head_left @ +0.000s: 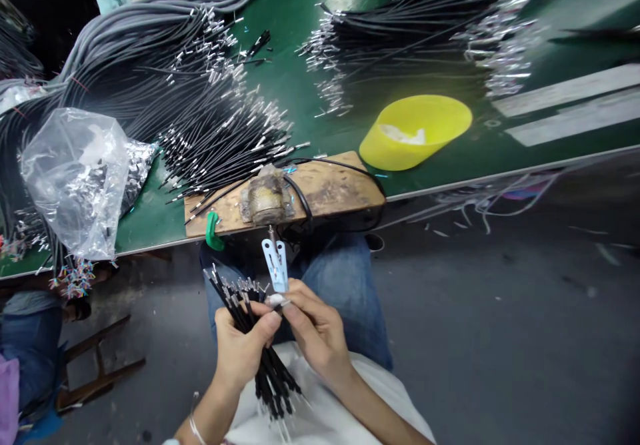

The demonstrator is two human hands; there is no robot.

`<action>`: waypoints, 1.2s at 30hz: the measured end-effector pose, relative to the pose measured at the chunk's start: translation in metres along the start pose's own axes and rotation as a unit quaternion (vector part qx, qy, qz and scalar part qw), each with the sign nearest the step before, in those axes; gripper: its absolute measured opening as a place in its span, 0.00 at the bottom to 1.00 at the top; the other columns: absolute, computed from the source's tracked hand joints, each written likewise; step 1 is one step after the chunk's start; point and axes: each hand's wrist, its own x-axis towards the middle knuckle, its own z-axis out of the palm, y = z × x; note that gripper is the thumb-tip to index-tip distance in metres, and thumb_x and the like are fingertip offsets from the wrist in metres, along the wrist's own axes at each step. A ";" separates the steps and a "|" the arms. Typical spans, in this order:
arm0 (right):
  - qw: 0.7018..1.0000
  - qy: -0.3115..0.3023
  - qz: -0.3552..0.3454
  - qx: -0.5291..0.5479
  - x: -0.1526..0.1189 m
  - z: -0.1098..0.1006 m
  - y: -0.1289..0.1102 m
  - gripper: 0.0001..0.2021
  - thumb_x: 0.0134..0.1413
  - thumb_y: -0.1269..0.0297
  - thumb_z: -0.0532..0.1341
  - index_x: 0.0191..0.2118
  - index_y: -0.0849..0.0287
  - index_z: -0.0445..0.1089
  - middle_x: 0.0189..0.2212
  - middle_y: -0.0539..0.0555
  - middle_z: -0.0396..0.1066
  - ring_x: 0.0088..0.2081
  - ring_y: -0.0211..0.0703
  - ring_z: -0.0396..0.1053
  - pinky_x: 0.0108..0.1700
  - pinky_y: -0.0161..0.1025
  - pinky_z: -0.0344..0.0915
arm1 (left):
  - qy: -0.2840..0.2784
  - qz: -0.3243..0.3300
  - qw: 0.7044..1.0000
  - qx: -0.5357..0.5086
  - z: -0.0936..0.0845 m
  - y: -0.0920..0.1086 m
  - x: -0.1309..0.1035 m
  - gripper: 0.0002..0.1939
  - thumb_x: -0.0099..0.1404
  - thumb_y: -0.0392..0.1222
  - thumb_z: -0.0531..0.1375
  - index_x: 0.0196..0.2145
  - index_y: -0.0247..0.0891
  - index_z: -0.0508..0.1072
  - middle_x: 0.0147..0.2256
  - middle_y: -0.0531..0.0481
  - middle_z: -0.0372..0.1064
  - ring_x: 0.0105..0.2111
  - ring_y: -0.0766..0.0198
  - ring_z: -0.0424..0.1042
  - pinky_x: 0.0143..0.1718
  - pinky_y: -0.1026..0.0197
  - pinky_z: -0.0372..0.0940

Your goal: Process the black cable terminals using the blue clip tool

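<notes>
The green desk (310,11) carries large heaps of black cables with metal ends: one fanned heap (200,118) at the left, another (415,25) further right, both far bigger than what is in hand, so most of the work appears to be left. How many of those are already processed cannot be told. A clear plastic bag (75,178) of small metal pieces sits at the desk's left edge, a yellow bowl (415,131) to the right. A wooden board (325,191) clamped at the near edge bears a small motor-like fixture (265,198) with a pale blue tip (275,265) pointing down toward the lap.

The left hand (240,351) is clamped around a small bundle of cables (250,325), its long axis running from upper left, terminal ends up near the fixture, down to lower right over the white cloth (320,411). The right hand (315,331) pinches one cable end (276,300) just below the blue tip, thumb and fingers together.
</notes>
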 end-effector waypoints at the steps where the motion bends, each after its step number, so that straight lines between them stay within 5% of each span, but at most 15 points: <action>1: 0.999 0.003 0.031 0.027 0.000 0.001 0.002 0.12 0.56 0.60 0.57 0.26 0.56 0.74 0.23 0.52 0.64 0.28 0.42 0.61 0.31 0.40 0.59 | -0.003 0.000 1.000 0.002 0.000 0.000 0.000 0.18 0.53 0.53 0.64 0.22 0.33 0.74 0.13 0.55 0.58 0.15 0.71 0.55 0.18 0.66 0.54; 5: 0.977 0.009 0.146 0.152 0.006 0.002 0.002 0.17 0.45 0.55 0.64 0.14 0.58 0.69 0.17 0.49 0.57 0.24 0.40 0.56 0.27 0.38 0.55 | -0.017 0.004 1.000 0.012 0.001 0.001 -0.001 0.18 0.53 0.52 0.64 0.20 0.32 0.74 0.13 0.54 0.59 0.15 0.72 0.56 0.17 0.66 0.54; 8: 0.959 -0.013 0.195 0.205 0.011 -0.002 -0.002 0.14 0.43 0.55 0.64 0.17 0.58 0.73 0.18 0.50 0.60 0.23 0.38 0.56 0.25 0.37 0.54 | -0.019 0.007 1.000 0.021 0.001 0.003 -0.001 0.17 0.54 0.51 0.63 0.20 0.32 0.75 0.13 0.53 0.60 0.15 0.71 0.56 0.17 0.66 0.55; 12: 0.990 -0.035 0.099 0.099 0.014 -0.013 -0.006 0.08 0.46 0.59 0.64 0.29 0.56 0.76 0.24 0.52 0.68 0.26 0.41 0.62 0.29 0.38 0.60 | -0.004 0.012 1.000 0.029 0.001 0.004 -0.001 0.16 0.53 0.49 0.64 0.20 0.32 0.76 0.16 0.51 0.65 0.18 0.69 0.60 0.22 0.65 0.59; 17: 0.994 -0.096 0.042 0.021 0.021 -0.017 -0.010 0.09 0.50 0.60 0.63 0.23 0.58 0.72 0.22 0.53 0.69 0.26 0.42 0.66 0.28 0.38 0.62 | -0.003 0.006 1.000 0.023 -0.001 -0.001 0.000 0.17 0.52 0.50 0.65 0.19 0.31 0.75 0.12 0.54 0.58 0.13 0.73 0.54 0.15 0.67 0.53; 21: 0.999 -0.009 -0.027 -0.044 0.018 -0.006 -0.010 0.13 0.53 0.64 0.61 0.19 0.58 0.65 0.18 0.49 0.61 0.21 0.38 0.60 0.22 0.36 0.57 | 0.038 0.025 0.998 0.031 0.002 -0.004 -0.002 0.11 0.50 0.44 0.66 0.20 0.32 0.74 0.18 0.51 0.67 0.19 0.68 0.64 0.22 0.65 0.62; 25: 0.947 0.087 -0.245 -0.189 0.011 0.001 -0.003 0.08 0.52 0.76 0.57 0.28 0.56 0.67 0.23 0.51 0.64 0.26 0.41 0.61 0.28 0.40 0.61 | 0.062 0.045 0.996 0.054 0.005 -0.001 -0.005 0.08 0.53 0.40 0.64 0.21 0.33 0.76 0.20 0.49 0.71 0.22 0.65 0.67 0.28 0.63 0.65; 28: 0.907 0.051 -0.339 -0.243 0.009 -0.004 0.002 0.12 0.50 0.80 0.56 0.35 0.55 0.69 0.26 0.54 0.67 0.28 0.44 0.62 0.29 0.42 0.63 | 0.058 0.053 0.995 0.067 0.004 0.005 -0.004 0.09 0.55 0.39 0.63 0.21 0.33 0.77 0.20 0.48 0.72 0.22 0.65 0.68 0.28 0.62 0.65; 31: 0.922 0.012 -0.325 -0.209 0.011 -0.010 -0.001 0.10 0.51 0.78 0.57 0.34 0.55 0.68 0.25 0.53 0.66 0.27 0.43 0.62 0.29 0.42 0.63 | 0.072 0.060 0.993 0.076 0.003 0.009 -0.002 0.08 0.54 0.38 0.63 0.21 0.33 0.78 0.20 0.48 0.73 0.22 0.64 0.69 0.27 0.63 0.65; 36: 0.962 0.078 -0.196 -0.170 0.017 -0.011 -0.014 0.05 0.50 0.73 0.62 0.29 0.56 0.67 0.22 0.49 0.62 0.25 0.40 0.60 0.28 0.39 0.60 | 0.138 0.075 0.986 0.062 0.008 0.010 -0.001 0.06 0.49 0.35 0.67 0.17 0.37 0.76 0.17 0.53 0.72 0.19 0.69 0.68 0.23 0.68 0.64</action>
